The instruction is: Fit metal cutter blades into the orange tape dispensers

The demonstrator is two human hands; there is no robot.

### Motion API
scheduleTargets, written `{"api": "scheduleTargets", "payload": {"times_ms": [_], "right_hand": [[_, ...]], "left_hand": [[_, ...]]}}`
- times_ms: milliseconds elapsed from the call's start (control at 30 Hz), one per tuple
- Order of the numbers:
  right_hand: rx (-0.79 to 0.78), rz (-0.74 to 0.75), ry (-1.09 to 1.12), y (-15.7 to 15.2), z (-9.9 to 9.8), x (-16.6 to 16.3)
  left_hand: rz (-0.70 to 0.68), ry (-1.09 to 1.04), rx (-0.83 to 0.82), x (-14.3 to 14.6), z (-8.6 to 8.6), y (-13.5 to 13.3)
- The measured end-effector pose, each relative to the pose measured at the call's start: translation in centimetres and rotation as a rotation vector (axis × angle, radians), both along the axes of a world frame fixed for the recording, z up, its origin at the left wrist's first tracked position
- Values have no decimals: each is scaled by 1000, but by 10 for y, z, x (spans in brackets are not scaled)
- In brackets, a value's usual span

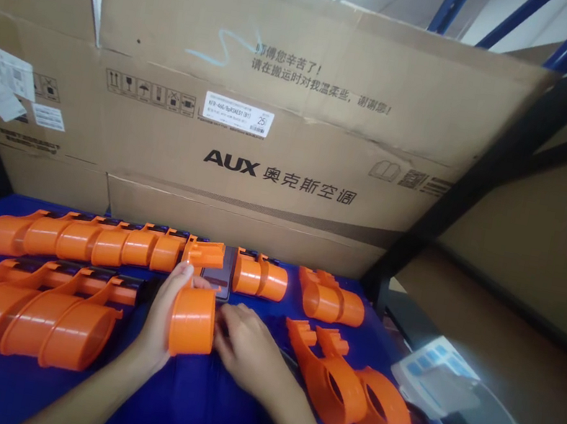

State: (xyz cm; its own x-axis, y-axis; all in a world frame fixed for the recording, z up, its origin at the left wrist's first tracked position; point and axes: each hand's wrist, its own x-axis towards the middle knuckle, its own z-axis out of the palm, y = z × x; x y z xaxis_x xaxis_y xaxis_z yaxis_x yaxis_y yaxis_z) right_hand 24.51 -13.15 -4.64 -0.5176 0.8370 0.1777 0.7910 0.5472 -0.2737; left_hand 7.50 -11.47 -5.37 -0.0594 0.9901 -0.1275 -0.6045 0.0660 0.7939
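Observation:
My left hand (pixel 161 322) is wrapped round an orange plastic tape dispenser (pixel 192 320) held upright on the blue table (pixel 204 410). My right hand (pixel 245 351) rests beside it on the right, fingers curled toward the dispenser's side; what they pinch, if anything, is hidden. A dark flat piece (pixel 217 279) lies just behind the held dispenser. A nested row of orange dispensers (pixel 92 240) lies to the back left, and a second, larger nested row (pixel 17 319) to the near left.
More orange dispensers lie at the back middle (pixel 259 277), back right (pixel 331 299) and near right (pixel 345 387). Big cardboard boxes (pixel 276 130) wall off the back. A white-blue device (pixel 435 377) with a cable sits at the right edge, by a dark shelf frame (pixel 487 175).

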Motion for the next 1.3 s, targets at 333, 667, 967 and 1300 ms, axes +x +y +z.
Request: {"api": "scheduleTargets", "payload": {"times_ms": [333,667,967,1300], "right_hand": [[-74,87,107,-1,4,8],[-101,148,142,5,3,16],[-100,131,141,4,5,18],[55,-30,381,8,8,22]], "left_hand": [[13,7,-8,2,7,-3],[35,-10,-28,4,16,-5],[37,-26,-13,5,17,-6],[34,68,32,1,3,0]]}}
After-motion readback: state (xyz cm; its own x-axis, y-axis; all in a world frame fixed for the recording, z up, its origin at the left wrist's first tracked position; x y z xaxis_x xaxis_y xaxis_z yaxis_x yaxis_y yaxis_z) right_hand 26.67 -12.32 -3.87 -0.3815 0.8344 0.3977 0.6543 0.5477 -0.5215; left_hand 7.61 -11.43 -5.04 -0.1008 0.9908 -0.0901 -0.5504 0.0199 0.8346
